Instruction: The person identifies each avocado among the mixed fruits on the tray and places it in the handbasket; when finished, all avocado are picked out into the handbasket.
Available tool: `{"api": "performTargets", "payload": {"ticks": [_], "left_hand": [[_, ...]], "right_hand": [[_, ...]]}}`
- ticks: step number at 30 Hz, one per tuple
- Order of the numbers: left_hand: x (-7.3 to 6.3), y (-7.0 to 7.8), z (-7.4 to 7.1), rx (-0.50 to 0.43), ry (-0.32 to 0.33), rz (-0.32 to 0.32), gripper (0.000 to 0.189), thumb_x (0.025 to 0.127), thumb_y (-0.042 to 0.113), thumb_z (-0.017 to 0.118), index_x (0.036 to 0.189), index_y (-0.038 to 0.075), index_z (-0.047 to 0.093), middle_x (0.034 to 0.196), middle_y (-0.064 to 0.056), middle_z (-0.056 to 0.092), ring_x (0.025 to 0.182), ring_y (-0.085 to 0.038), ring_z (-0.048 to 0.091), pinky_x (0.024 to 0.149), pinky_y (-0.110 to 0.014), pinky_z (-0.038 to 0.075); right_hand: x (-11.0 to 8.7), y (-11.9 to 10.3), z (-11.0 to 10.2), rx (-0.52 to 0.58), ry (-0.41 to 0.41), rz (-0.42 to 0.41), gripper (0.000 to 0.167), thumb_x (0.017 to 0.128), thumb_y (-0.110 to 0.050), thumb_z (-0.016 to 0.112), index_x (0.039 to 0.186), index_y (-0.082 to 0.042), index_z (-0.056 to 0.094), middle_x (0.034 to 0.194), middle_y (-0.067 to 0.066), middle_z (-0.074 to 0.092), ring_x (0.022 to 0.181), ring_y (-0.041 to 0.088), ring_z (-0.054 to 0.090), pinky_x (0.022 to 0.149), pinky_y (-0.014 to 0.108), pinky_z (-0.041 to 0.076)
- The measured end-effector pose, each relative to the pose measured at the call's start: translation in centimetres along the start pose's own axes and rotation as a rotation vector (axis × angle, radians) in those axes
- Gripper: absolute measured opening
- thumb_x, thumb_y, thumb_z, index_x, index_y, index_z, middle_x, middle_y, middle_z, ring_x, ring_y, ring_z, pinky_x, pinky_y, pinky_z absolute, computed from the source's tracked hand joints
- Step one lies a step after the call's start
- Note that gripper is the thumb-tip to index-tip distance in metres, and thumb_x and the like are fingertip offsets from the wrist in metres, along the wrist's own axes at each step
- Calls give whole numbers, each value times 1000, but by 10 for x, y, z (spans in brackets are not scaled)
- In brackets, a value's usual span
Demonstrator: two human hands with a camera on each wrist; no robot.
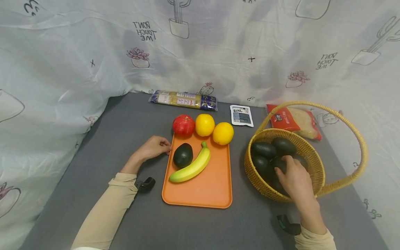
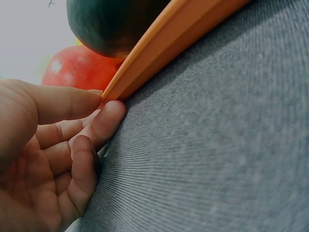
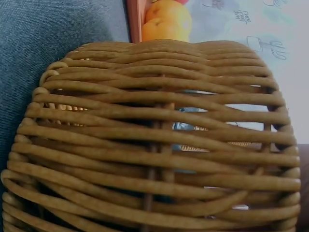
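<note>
My left hand pinches the left rim of an orange tray; in the left wrist view its thumb lies on top of the rim, a finger beneath. A dark avocado and a yellow banana lie on the tray. At the tray's far end sit a red pomegranate and two oranges. My right hand is inside a wicker basket, thumb and forefinger around a dark avocado; its other fingertips are hidden. Several more avocados lie there. The basket wall fills most of the right wrist view.
A pack of noodles lies along the back by the patterned curtain. Right of it is a small white packet. Behind the basket lies a red bag. The basket's tall handle leans to the right.
</note>
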State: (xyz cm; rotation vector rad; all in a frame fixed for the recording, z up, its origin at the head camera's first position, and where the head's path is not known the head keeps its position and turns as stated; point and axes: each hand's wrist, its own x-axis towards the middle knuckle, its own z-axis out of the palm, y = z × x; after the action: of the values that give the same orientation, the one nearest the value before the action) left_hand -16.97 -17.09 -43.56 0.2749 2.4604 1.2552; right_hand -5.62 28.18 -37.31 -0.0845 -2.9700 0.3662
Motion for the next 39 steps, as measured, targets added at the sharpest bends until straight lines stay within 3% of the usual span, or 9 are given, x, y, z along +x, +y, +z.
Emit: {"api": "performTargets", "payload": {"ticks": [3,7,10,13,20,27,33,36,39], "left_hand": [[0,1,0,-2,-3,4,17,92,12,61,96,-3,70,80,-11,71,73,-15,61,72,-27,44],[-1,2,0,0,-2,12,16,92,11,61,95,-3,69,79,-11,71,72,-15,60,71,-27,43],[-1,1,0,0,4,10,16,92,11,61,95,-3,69,79,-11,71,72,-16,60,71,-27,43],[-1,1,-1,-2,2,8,16,92,11,61,95,-2,70,80,-11,71,72,-16,60,71,-27,43],[0,0,-1,-5,4,15,16,91,11,62,95,-3,70,78,-10,72,71,-14,61,73,-27,44],[1,-3,0,-4,-5,20,16,92,12,62,95,-2,70,78,-9,72,71,-13,61,73,-27,44],[1,-3,-1,-15,-8,17,17,93,13,62,95,-2,70,79,-10,72,71,-13,61,73,-27,45],[0,-2,-1,-14,-7,14,17,93,13,62,96,-2,70,80,-10,72,71,-13,63,74,-27,45],[2,-2,-1,-11,-9,16,17,93,13,61,96,-1,71,81,-10,73,73,-13,63,75,-27,46]], "right_hand": [[-1,-5,-3,-8,2,15,42,87,-21,69,119,3,55,115,32,59,98,51,58,70,63,46],[-3,-25,-8,11,86,-30,38,88,-20,67,119,0,59,122,27,59,104,48,58,71,63,47],[-3,-49,-5,46,180,-117,34,86,-18,68,116,-2,62,122,23,61,105,43,60,75,61,49],[-1,-78,1,78,224,-216,33,84,-18,70,114,-4,64,121,18,63,107,38,62,81,57,51],[10,-145,24,109,227,-485,34,82,-18,74,113,-7,66,118,14,66,98,32,66,79,46,55],[28,-196,46,96,77,-602,40,87,-25,71,123,-11,63,127,13,62,104,30,65,82,45,54],[36,-228,58,-56,-131,-607,56,93,-45,62,140,-19,50,140,16,52,114,33,61,91,46,52],[36,-238,66,-132,-223,-597,59,94,-53,57,144,-24,46,144,16,49,111,34,62,96,48,49],[35,-242,74,-177,-254,-605,58,94,-55,55,144,-26,47,140,16,51,98,33,64,95,50,47]]}}
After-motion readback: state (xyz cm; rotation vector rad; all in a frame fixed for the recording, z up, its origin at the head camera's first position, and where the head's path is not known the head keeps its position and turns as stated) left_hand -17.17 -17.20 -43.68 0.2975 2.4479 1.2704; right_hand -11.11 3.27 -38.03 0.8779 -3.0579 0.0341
